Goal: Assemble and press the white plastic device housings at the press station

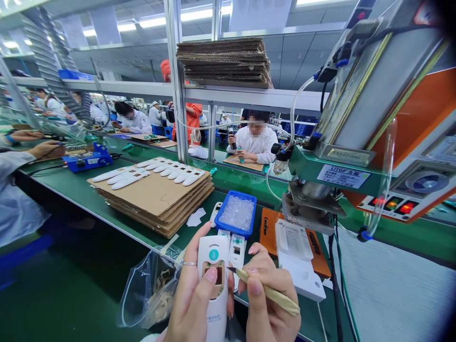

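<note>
The plastic bag's contents [160,297] are blurred.

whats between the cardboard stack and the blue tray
White scraps and a white plastic part lie between the cardboard stack and blue tray, in the head view.

The left hand [190,304] curls upright, just beside the pinching right hand [265,318].

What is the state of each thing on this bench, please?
Left hand, holding the white device.
White device, upright, small window showing brown.
Right hand, pinching the pointed tool.
Pointed tool, tip near the device.
Blue tray, full of clear pellets.
Cardboard stack, white pieces in rows on top.
Plastic bag, crumpled, brown bits inside.
Press machine, lights glowing.
</note>
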`<state>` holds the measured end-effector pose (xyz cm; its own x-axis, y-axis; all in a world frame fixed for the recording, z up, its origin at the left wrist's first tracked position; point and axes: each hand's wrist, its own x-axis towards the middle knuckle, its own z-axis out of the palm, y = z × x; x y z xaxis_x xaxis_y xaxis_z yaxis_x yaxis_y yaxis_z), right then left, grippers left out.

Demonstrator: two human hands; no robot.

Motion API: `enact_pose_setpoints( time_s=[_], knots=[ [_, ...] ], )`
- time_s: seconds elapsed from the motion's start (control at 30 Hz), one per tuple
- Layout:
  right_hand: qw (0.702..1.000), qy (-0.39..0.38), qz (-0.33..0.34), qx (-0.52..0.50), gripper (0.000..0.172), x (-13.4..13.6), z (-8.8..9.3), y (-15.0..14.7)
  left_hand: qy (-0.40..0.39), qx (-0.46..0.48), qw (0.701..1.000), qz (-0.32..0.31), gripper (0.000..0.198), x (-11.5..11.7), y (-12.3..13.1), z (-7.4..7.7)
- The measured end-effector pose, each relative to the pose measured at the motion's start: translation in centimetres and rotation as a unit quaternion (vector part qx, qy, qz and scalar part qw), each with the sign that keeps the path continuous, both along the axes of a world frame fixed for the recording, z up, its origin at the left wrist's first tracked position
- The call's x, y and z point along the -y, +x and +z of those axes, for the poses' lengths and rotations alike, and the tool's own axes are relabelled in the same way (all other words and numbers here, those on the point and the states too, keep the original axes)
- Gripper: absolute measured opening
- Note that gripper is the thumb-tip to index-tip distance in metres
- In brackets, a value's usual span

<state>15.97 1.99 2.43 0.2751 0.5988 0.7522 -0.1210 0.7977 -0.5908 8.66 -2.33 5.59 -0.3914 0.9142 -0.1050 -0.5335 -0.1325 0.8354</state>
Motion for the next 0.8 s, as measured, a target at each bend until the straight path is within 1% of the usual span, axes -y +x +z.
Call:
enact_pose_setpoints(
  time_s=[0.13, 0.2, 0.27, 0.33, 0.4, 0.53, 0.6, 0.67, 0.73, 0.8],
  knots=[
    [0.998, 0.011, 0.034, 0.044, 0.011, -0.5, -0.5, 0.5, 0.001, -0.009, 1.000, 0.009, 0.078, 0.0, 0.0, -0.2],
    [0.997, 0.015, 0.054, 0.045, 0.009, -0.8, -0.8, 0.6, 0.005, -0.013, 1.000, 0.005, 0.079, 0.0, 0.0, -0.3],
    [0.995, 0.014, 0.099, 0.030, 0.011, -1.1, -1.0, 0.6, 0.005, -0.022, 1.000, 0.000, 0.080, 0.0, 0.0, -0.4],
    [0.986, -0.005, 0.163, 0.014, 0.014, -1.3, -0.9, 0.5, 0.004, -0.037, 0.999, -0.004, 0.080, 0.0, -0.2, -0.6],
    [0.979, -0.026, 0.202, 0.010, 0.015, -1.5, -0.9, 0.4, 0.012, -0.048, 0.999, -0.013, 0.079, -0.1, -0.5, -1.0],
    [0.980, -0.017, 0.193, 0.042, 0.012, -1.5, -1.2, 0.3, 0.034, -0.056, 0.997, -0.049, 0.078, -0.4, -1.2, -2.3],
    [0.975, -0.013, 0.213, 0.053, 0.011, -1.5, -1.3, 0.6, 0.047, -0.046, 0.996, -0.058, 0.075, -0.6, -1.3, -2.7],
    [0.967, -0.011, 0.247, 0.069, 0.010, -1.6, -1.2, 1.1, 0.066, -0.016, 0.996, -0.056, 0.072, -0.8, -1.2, -2.7],
    [0.954, 0.000, 0.274, 0.121, 0.008, -1.7, -0.9, 1.7, 0.080, 0.020, 0.996, -0.045, 0.070, -0.9, -1.2, -2.2],
    [0.936, 0.053, 0.292, 0.188, 0.006, -1.9, -0.6, 2.1, 0.082, 0.037, 0.996, -0.029, 0.071, -0.9, -1.6, -1.5]
  ],
)
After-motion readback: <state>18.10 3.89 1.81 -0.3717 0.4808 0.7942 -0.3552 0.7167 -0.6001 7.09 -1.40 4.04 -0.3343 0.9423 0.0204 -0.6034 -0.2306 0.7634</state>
